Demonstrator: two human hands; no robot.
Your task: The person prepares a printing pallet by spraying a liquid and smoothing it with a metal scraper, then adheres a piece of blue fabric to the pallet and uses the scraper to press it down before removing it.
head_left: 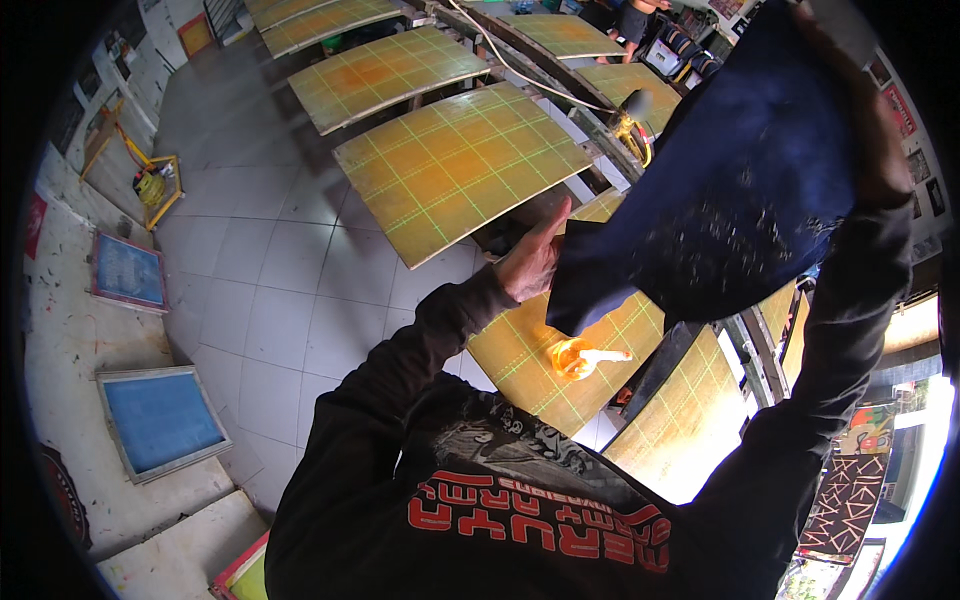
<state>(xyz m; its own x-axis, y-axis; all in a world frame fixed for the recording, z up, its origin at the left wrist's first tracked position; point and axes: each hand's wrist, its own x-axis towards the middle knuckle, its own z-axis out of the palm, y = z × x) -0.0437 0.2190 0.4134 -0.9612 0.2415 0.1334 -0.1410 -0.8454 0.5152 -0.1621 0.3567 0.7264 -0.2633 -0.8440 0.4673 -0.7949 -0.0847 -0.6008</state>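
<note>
A dark navy T-shirt [745,170] hangs stretched between my hands, above the boards, with small pale marks on its cloth. My left hand [535,255] is at its lower left corner, by what looks like a sleeve, thumb pointing up and the other fingers partly hidden by the fabric. Higher up, my right hand [878,140] grips the shirt's right side, somewhat blurred. Below the shirt, an orange tub [572,358] with a pale-handled tool [606,355] across it rests on the nearest yellow-brown board [535,375].
More boards with green grid lines [460,170] stand in rows on a dark frame. A yellow device [630,135] is on the frame beyond. Blue mesh screens [162,420] lie along the left ledge, beside the tiled floor [265,300]. Another person [635,25] stands far back.
</note>
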